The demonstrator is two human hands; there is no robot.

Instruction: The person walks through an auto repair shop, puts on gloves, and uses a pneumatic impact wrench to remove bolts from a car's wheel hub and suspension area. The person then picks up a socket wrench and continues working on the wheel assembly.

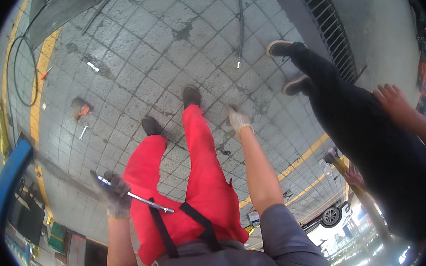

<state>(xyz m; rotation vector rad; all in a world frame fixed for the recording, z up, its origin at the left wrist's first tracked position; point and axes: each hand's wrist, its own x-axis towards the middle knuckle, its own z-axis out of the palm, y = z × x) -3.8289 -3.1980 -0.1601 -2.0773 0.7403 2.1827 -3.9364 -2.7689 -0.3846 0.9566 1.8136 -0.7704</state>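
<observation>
My left hand (118, 196), in a grey glove, is closed around a long silvery wrench (142, 200) that lies crosswise above my red trousers (197, 162). My right hand (238, 120), in a pale glove, reaches out over the tiled floor (205, 55) beside my right shoe (192, 96); its fingers are blurred, and whether they hold anything is unclear. To the left on the floor lie a small spanner (83, 131), an orange-and-dark tool (82, 110), a white-and-silver piece (93, 66) and a screwdriver (45, 74).
Another person in dark trousers (355, 146) stands close on the right, a bare hand (391, 96) on the thigh. Hoses (240, 33) lie on the floor, with a grate (330, 31) at the upper right, blue lift equipment (11, 175) at the left and a car wheel (330, 216) behind.
</observation>
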